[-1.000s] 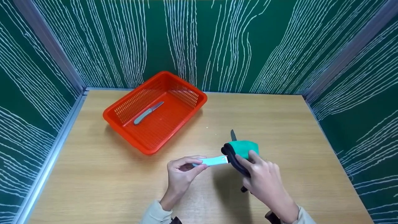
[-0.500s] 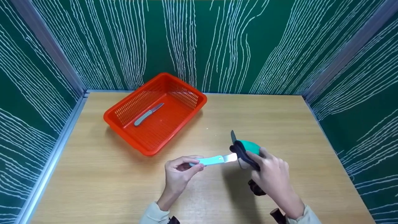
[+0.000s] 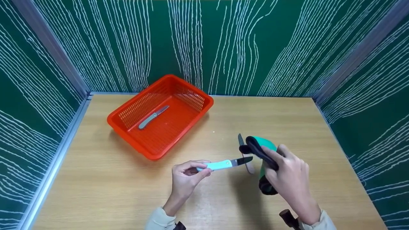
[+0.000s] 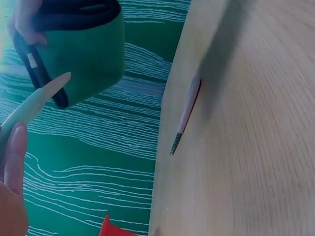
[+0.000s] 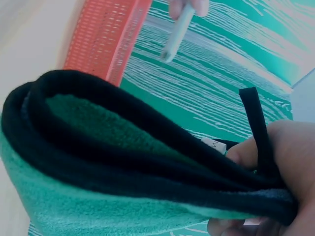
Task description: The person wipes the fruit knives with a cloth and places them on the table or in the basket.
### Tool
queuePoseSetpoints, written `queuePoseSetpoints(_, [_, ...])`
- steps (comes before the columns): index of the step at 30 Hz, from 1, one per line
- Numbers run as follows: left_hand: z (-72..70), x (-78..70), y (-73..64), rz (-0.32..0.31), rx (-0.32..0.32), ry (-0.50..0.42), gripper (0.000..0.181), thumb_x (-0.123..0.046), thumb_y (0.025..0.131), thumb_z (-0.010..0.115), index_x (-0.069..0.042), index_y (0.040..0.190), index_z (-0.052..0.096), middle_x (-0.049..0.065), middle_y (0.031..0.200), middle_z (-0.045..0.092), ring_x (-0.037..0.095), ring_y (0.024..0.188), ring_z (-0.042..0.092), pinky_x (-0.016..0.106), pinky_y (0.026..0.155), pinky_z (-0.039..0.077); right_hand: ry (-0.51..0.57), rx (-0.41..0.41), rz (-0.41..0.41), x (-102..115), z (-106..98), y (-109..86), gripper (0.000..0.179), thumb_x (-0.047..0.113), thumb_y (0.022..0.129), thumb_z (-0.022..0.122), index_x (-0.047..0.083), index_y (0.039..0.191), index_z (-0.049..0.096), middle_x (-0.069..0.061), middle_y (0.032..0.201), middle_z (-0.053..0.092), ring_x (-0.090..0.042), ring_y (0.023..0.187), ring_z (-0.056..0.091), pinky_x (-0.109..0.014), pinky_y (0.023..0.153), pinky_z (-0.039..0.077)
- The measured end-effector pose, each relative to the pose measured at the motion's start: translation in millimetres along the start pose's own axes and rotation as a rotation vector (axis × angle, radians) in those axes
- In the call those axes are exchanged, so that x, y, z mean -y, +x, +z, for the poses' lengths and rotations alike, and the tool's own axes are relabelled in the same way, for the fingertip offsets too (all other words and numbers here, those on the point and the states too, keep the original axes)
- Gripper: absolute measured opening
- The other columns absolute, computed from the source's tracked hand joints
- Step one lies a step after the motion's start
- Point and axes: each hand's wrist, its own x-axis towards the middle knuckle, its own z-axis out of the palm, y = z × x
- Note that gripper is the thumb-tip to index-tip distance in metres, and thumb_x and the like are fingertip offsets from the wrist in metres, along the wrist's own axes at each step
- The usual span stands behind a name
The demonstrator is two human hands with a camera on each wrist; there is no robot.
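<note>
My left hand (image 3: 186, 180) pinches a small knife (image 3: 220, 165) by its light turquoise handle, the blade pointing right. In my right hand (image 3: 291, 177) is a folded green cloth (image 3: 266, 142) with dark edging, gripped between thumb and fingers. The blade tip ends just left of the cloth; a gap shows between them in the head view. A second knife (image 4: 189, 105) with a pale pinkish handle lies on the table (image 3: 211, 204), partly behind the blade and cloth in the head view. The right wrist view shows the cloth's looped fold close up.
An orange-red perforated basket (image 3: 137, 145) stands at the back left of the table, with a grey-handled knife (image 3: 148, 120) lying inside. Green panels (image 3: 159, 41) with white wavy lines enclose the back and sides.
My right hand has drawn the cloth to the right, off the blade, which now shows fully. The left hand has stayed almost in place with its knife.
</note>
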Motion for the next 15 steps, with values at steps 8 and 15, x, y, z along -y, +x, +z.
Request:
queuePoseSetpoints(8, [6.8, 2.6, 1.7, -0.005, -0.015, 0.076, 0.015, 0.001, 0.072, 0.080, 0.006, 0.083, 0.071, 0.020, 0.090, 0.070, 0.032, 0.075, 0.069, 0.035, 0.062, 0.058, 0.055, 0.025, -0.047, 18.5, 1.0, -3.4, 0.040, -0.001, 0.061, 0.066, 0.010, 0.097, 0.076, 0.005, 0.069, 0.043, -0.003, 0.046, 0.027, -0.020, 0.037, 0.022])
queuePoseSetpoints(15, [8.8, 1.4, 2.4, 0.051, -0.006, 0.082, 0.014, 0.008, 0.072, 0.077, 0.007, 0.084, 0.071, 0.021, 0.090, 0.070, 0.031, 0.075, 0.069, 0.037, 0.061, 0.058, 0.052, 0.152, -0.160, 28.7, 10.4, -10.1, 0.054, -0.006, 0.052, 0.057, 0.010, 0.100, 0.075, 0.003, 0.073, 0.041, -0.004, 0.042, 0.026, -0.015, 0.036, 0.020])
